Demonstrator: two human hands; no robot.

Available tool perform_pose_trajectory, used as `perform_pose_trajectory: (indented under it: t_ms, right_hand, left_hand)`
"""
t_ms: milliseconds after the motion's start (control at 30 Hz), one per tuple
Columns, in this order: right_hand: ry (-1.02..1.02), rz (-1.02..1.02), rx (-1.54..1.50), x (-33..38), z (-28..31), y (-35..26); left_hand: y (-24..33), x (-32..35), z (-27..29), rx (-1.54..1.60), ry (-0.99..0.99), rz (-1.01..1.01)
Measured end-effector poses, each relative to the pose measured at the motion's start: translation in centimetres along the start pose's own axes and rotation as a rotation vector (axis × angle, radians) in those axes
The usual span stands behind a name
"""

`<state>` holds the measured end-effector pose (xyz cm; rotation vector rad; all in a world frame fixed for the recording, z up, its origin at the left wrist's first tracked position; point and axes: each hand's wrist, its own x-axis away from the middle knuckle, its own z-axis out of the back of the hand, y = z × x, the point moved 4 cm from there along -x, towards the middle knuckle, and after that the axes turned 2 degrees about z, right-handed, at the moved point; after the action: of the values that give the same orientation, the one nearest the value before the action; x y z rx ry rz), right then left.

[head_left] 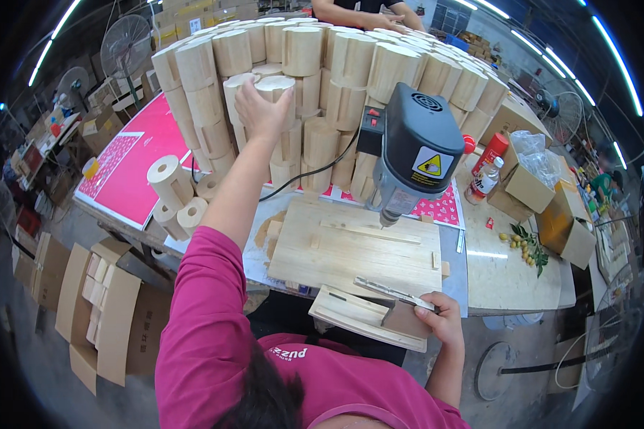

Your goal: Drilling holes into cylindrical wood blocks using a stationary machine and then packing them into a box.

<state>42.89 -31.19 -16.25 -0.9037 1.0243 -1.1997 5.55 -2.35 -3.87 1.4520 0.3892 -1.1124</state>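
At eleven o'clock the left hand (262, 111) reaches to the wooden stack (348, 57) — thumb and fingers set wide around the top of a pale cylinder (275, 84). At four o'clock the right hand (445, 320) has its fingers drawn narrow, holding the end of a slim strip (393, 291) beside a wooden fixture (347, 307). The drill press (423, 136) stands at two o'clock — an open carton (118, 329) at eight.
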Motion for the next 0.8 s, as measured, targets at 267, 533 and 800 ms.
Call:
perform_pose_trajectory:
  t_ms: [267, 533, 800]
  right_hand:
    - [0.001, -0.020, 0.019, 0.5, 0.2, -0.4]
    - [-0.020, -0.014, 0.030, 0.9, 0.7, -1.6]
    - [0.064, 0.061, 0.009, 0.0, 2.6, -2.0]
  left_hand:
    - [7.5, -8.4, -5.1, -0.123, -0.331, 0.166]
    - [4.6, -9.0, -8.4, -0.049, -0.180, 0.224]
    - [8.4, -4.0, 5.3, 0.902, -0.134, 0.077]
